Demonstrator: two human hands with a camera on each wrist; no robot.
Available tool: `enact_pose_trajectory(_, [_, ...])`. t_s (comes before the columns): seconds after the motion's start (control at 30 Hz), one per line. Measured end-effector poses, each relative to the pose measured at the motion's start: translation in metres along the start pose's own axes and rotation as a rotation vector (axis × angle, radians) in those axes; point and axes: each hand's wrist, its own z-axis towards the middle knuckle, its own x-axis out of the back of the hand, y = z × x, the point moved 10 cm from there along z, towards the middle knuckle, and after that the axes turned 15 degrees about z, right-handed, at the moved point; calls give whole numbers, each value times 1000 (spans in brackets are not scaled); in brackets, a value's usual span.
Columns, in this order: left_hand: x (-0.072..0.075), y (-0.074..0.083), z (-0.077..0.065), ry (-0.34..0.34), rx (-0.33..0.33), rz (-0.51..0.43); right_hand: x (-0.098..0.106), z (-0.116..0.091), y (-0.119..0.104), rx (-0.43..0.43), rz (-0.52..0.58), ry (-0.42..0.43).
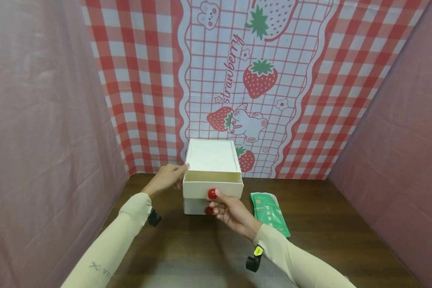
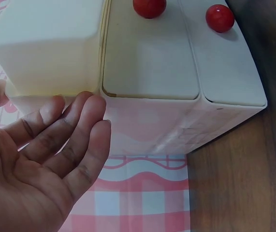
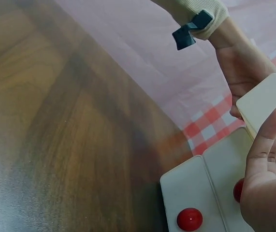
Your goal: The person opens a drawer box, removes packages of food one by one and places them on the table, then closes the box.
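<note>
A small white drawer cabinet stands on the table, its top drawer pulled partly out. My right hand pinches the red round knob of that drawer between thumb and fingers; in the right wrist view the hand partly covers this knob. At the cabinet's left side, my left hand has its fingertips against the side wall, with the thumb near the top edge. The left wrist view shows its fingers loosely bent beside the pulled-out drawer. Below, two lower drawers with red knobs are closed.
To the right of the cabinet, a green and white packet lies flat on the brown wooden table. Behind stands a red checked strawberry-print cloth. Pink cloth hangs at both sides.
</note>
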Motion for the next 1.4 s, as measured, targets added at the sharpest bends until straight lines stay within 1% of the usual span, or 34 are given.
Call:
enact_pose_trajectory(0.23, [2, 5, -1, 2, -16, 11, 6, 8, -5, 17, 0, 31])
enact_pose_trajectory(0.4, [3, 7, -2, -2, -16, 10, 6, 15, -7, 25, -8, 32])
enact_pose_trajectory(0.6, [3, 10, -3, -12, -33, 8, 8, 23, -12, 49, -17, 42])
enact_pose_trajectory(0.77, [3, 9, -2, -15, -41, 3, 9, 29, -14, 46, -32, 35])
enact_pose_trajectory(1.0, [1, 5, -1, -22, -17, -4, 10, 36, -17, 42, -19, 53])
enact_pose_trajectory(1.4, [0, 3, -1, -30, 2, -11, 15, 45, -19, 56, -8, 83])
